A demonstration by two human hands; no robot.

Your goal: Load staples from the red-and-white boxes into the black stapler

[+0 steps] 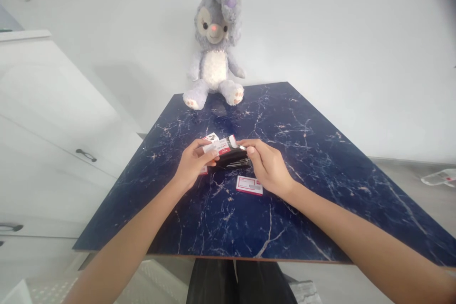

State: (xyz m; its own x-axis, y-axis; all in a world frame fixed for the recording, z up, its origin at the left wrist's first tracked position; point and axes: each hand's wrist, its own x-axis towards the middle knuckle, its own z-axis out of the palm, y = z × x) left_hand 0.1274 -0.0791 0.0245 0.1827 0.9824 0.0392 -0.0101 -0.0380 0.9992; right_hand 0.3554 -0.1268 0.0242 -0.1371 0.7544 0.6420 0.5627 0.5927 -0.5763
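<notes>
My left hand (193, 161) is closed around a small white and red staple box (223, 146), held tilted with its end flap open toward the right. My right hand (269, 161) pinches a small silvery strip of staples (242, 147) between thumb and forefinger, right at the box's open end. Just below and behind the box lies a black stapler (235, 160), partly covered by the box and my hands. Another white and red box (249, 185) rests flat on the table, under the right hand's near side. More white and red packaging (212, 137) shows partly behind my left fingers.
The dark blue marbled table (320, 190) narrows toward the wall. A grey plush rabbit (214, 66) sits at its far edge. White drawers (53, 128) with dark handles stand on the left. A clear plastic item (440, 177) lies off the table at the right.
</notes>
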